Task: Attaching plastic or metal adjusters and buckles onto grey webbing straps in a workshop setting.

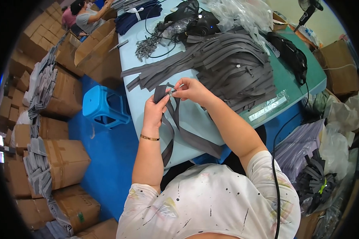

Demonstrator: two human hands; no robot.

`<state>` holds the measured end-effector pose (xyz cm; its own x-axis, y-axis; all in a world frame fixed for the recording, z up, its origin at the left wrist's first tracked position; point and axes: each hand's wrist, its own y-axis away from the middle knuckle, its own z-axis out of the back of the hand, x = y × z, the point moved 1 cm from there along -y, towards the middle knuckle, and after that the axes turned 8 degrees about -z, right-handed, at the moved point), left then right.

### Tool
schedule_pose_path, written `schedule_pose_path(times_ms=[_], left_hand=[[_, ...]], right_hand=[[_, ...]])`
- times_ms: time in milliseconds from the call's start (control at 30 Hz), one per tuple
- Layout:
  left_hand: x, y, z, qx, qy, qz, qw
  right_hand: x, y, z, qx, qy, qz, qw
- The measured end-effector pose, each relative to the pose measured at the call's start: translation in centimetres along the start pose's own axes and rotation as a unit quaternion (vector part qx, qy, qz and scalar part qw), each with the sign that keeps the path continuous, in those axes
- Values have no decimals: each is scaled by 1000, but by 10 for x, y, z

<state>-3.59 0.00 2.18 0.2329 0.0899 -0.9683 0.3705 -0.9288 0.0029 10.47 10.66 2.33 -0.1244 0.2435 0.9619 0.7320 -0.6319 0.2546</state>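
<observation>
My left hand (155, 112) is closed on a dark grey zipper tape (161, 93), pinching its upper end between thumb and fingers. Two long tails of the tape hang below the hand, over the table's near edge. Fingertips of my right hand (192, 91) are closed on a small metal zipper slider (171, 92), right against the tape end. Fingers partly cover the slider, so whether the tape is inside it is hard to see. Beyond my hands lies a big heap of grey zipper tapes (237, 65). A pile of small grey sliders (147, 47) sits at the far left.
The light table (137, 115) also bears dark folded cloth (137, 24), black bags (197, 20), clear plastic (243, 14) and a black pouch (289, 51). A blue stool (99, 104) stands left. Cardboard boxes (64, 159) line the left side; two people sit far left.
</observation>
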Motion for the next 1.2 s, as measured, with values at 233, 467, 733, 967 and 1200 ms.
schedule_pose_path(times_ms=[233, 467, 733, 967, 1200], left_hand=[[1, 0, -4, -48, 20, -32, 998], [0, -1, 0, -52, 57, 41, 996], [1, 0, 0, -62, 42, 33, 997], [0, 1, -2, -70, 43, 23, 996], [1, -1, -3, -73, 48, 15, 996]], right_hand=[[-1, -1, 1, 37, -30, 79, 996], [-4, -4, -2, 47, -7, 125, 991], [-3, -1, -5, 15, 45, 92, 995], [-7, -5, -3, 27, 29, 93, 995], [-6, -5, -2, 37, -5, 80, 996]])
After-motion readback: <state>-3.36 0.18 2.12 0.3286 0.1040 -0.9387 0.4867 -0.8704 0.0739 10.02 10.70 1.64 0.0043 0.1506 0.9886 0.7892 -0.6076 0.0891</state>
